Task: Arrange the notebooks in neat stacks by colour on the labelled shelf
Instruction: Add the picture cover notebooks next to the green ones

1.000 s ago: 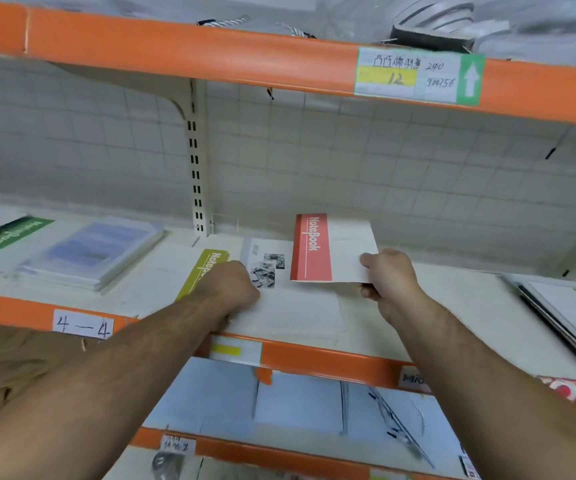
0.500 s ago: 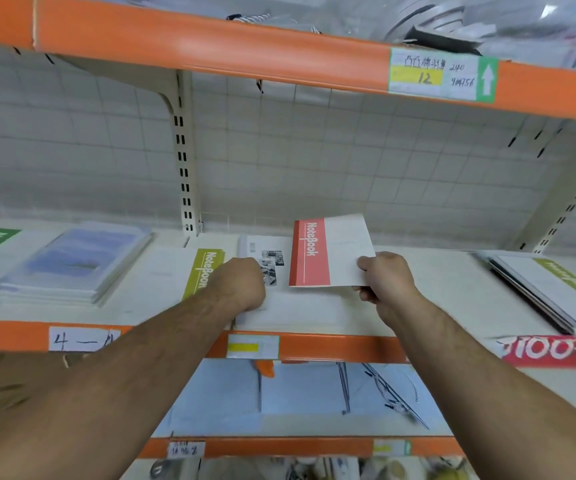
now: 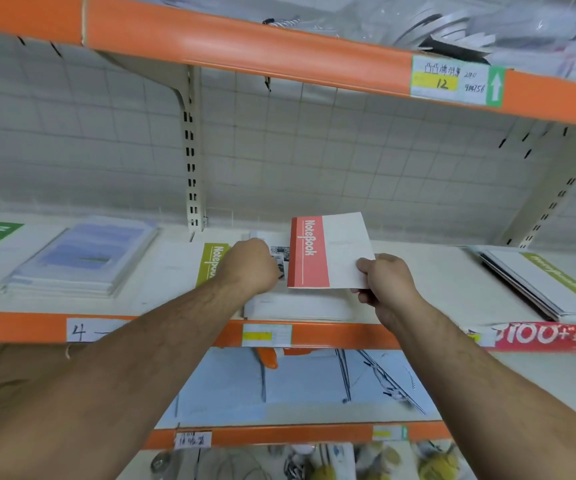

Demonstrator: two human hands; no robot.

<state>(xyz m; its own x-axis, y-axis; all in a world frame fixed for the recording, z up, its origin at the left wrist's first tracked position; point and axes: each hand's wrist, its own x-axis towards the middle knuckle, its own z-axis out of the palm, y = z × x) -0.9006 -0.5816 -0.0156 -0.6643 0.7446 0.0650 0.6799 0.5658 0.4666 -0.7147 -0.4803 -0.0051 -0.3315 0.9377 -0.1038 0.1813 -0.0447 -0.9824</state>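
I read "NoteBook" on my red notebook and the olive notebook; "12" on the one-o'clock shelf label; "4" on the eight-o'clock white tag.

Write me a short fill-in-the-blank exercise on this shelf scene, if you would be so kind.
The right hand pinches the raised notebook, whose printed band is ____.
The left hand rests on the white stack, beside a flat notebook banded ____.
The yellow label on the upper shelf edge reads ____.
Missing words: red; green; 12.
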